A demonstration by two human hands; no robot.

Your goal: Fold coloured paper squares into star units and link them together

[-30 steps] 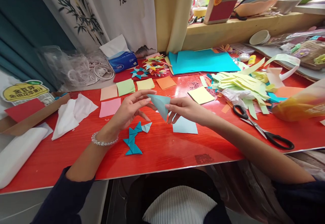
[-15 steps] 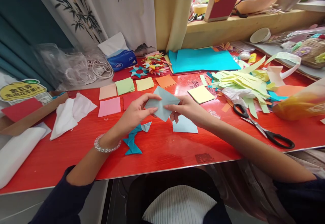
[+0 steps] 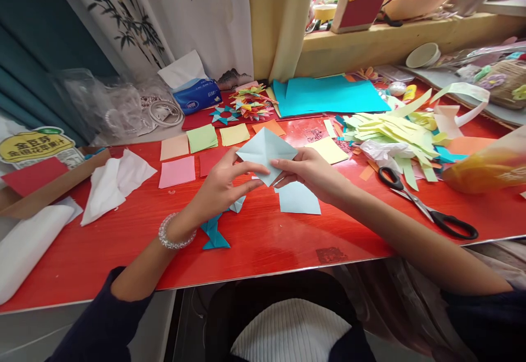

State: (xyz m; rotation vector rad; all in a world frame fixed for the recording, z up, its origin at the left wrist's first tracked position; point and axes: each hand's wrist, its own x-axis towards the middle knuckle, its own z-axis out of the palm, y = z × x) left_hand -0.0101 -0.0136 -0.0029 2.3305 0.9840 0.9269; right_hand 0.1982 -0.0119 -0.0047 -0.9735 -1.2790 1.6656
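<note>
A creased light-blue square of paper [image 3: 266, 147] is held up cornerwise above the red table. My right hand [image 3: 316, 169] pinches it near its lower right edge, thumb on the front face. My left hand [image 3: 228, 178] is at its lower left side, with the fingers bent around that edge and the thumb a little below. Under the right hand lies a flat light-blue sheet [image 3: 301, 199]. A folded blue paper piece [image 3: 215, 233] rests on the table, partly hidden by my left hand.
Small coloured paper stacks lie behind, including pink [image 3: 176, 172], green [image 3: 203, 138] and yellow [image 3: 327, 150]. Black-handled scissors [image 3: 421, 204] and a heap of pale paper strips [image 3: 388, 137] are to the right. White tissues [image 3: 119, 184] are at left, large blue sheets [image 3: 329, 97] at the back.
The light-blue paper has risen slightly and its face now tilts more toward me. My left thumb has come off its face and sits lower.
</note>
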